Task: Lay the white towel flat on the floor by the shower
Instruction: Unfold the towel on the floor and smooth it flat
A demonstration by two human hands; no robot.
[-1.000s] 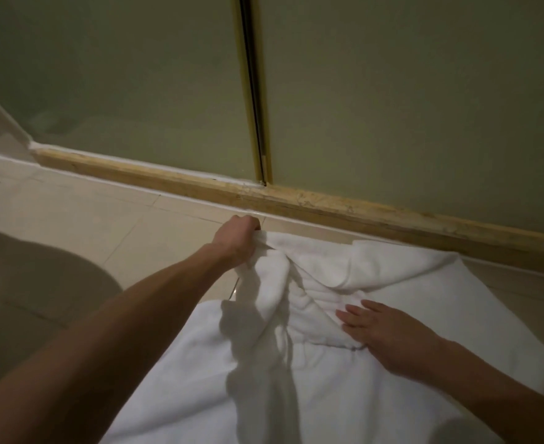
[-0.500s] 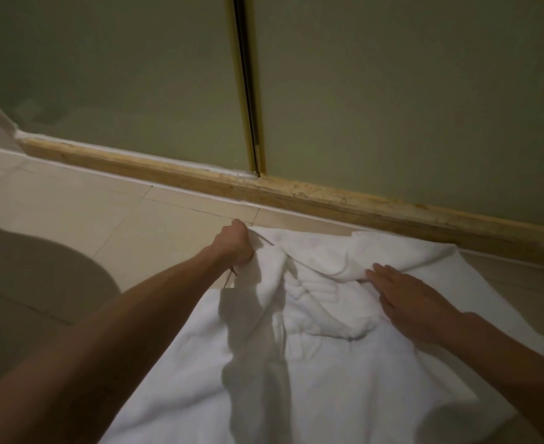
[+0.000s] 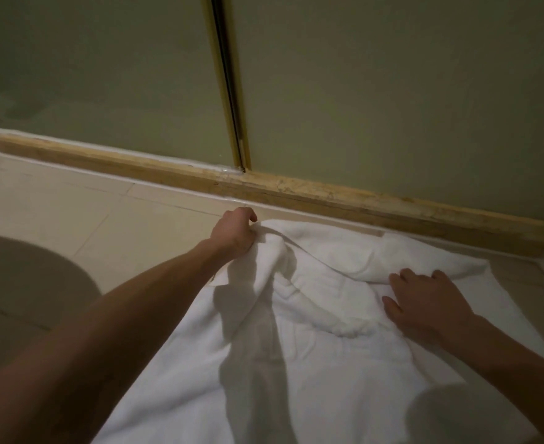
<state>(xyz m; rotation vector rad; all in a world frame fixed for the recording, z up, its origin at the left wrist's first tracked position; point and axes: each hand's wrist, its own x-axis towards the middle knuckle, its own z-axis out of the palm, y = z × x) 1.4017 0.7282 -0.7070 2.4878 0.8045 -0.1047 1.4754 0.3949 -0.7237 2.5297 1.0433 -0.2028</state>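
The towel (image 3: 296, 363) is spread on the floor (image 3: 71, 203) beside the shower (image 3: 392, 91), far corner gripped by the left hand (image 3: 235, 233), right hand (image 3: 431, 302) pressed flat. Folds may be left by uneven pulling.

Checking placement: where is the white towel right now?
Head view, lower centre: the white towel lies rumpled on the floor beside the shower sill, left hand gripping its far corner, right hand resting on it.
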